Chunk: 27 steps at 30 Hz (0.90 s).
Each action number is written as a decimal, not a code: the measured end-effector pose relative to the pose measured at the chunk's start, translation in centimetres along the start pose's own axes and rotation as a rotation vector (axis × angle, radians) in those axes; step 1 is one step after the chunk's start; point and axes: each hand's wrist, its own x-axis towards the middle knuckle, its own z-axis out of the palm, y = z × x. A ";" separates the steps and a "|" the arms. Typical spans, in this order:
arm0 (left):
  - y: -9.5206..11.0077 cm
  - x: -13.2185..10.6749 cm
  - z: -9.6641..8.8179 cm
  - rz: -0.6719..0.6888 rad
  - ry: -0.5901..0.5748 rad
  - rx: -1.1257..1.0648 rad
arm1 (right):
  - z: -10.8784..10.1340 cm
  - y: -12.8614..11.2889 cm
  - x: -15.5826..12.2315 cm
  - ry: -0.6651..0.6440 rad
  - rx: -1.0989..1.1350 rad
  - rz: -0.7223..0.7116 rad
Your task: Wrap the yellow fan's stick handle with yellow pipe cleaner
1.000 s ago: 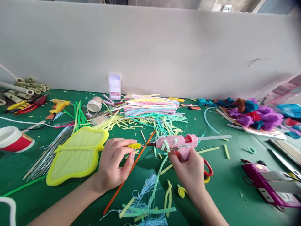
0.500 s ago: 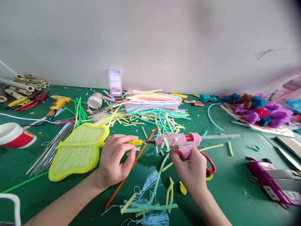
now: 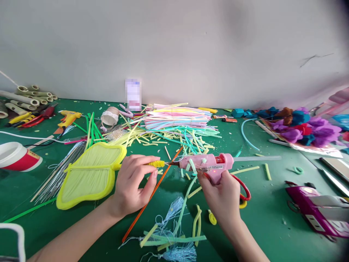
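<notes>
A yellow fan-shaped piece [image 3: 88, 178], pale cloth stretched in a fuzzy yellow frame, extends to the left of my left hand [image 3: 135, 185]. The fingers of that hand are closed around its handle, and the yellow-wrapped handle end [image 3: 157, 164] sticks out past the fingertips. My right hand [image 3: 222, 193] grips a pink hot glue gun [image 3: 203, 163] with a clear glue stick [image 3: 257, 158] in its back. The gun's nozzle points left, at or very near the tip of the handle end; whether they touch I cannot tell.
Behind my hands lies a pile of pastel fuzzy strips [image 3: 177, 118]. Blue tassels [image 3: 178, 253] and cut strips are in front. A paper cup [image 3: 19, 156] and a yellow glue gun [image 3: 69, 119] stand left; purple flowers [image 3: 321, 133] and a purple power strip [image 3: 319, 211] are right.
Almost nothing differs. Both hands keep their holds, and the glue gun stays at the handle's end; the view has shifted very slightly.
</notes>
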 end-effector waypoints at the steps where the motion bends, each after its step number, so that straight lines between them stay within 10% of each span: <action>1: 0.0 0.0 0.0 0.000 0.002 0.001 | 0.0 0.0 0.0 -0.001 0.001 0.003; 27: -0.2 -0.1 0.1 -0.010 0.003 0.006 | -0.1 -0.2 0.0 0.025 0.008 0.035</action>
